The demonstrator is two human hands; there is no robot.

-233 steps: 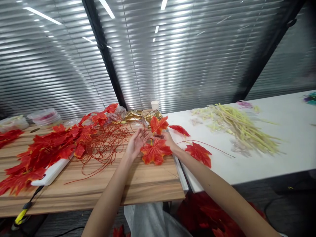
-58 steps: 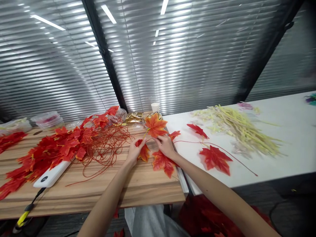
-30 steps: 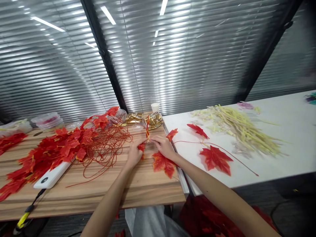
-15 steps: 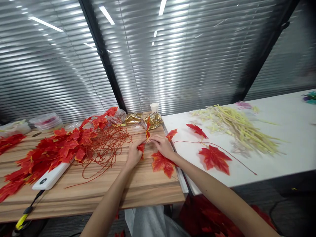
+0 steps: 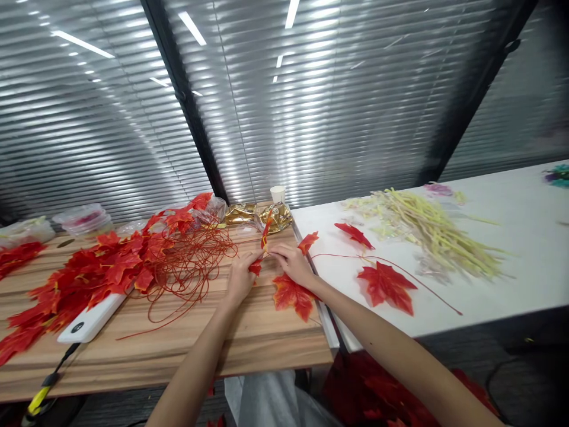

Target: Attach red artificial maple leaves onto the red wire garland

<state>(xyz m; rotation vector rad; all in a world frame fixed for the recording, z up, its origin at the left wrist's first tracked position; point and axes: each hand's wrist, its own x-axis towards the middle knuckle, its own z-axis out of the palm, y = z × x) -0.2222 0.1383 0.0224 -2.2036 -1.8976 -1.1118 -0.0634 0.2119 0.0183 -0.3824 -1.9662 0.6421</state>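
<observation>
My left hand is closed on an artificial maple leaf, seen nearly edge-on and standing up from the fingers. Fingertip to fingertip with it, my right hand pinches at the leaf's yellow stem; whether the red cord is also between those fingers is too small to tell. Beneath the right wrist lies another red-orange leaf, and a leaf tip shows beyond that hand. A red cord runs from the right hand over the white table, past a flat red leaf and a folded one.
Left on the wooden table are a heap of red leaves, tangled red cord and a white power bank with a cable. Behind stand gold packets and a paper cup. Yellow strips cover part of the white table.
The upright leaf between my hands has tilted and turned slightly. My left hand has rolled a little towards the right hand, which stays almost in place.
</observation>
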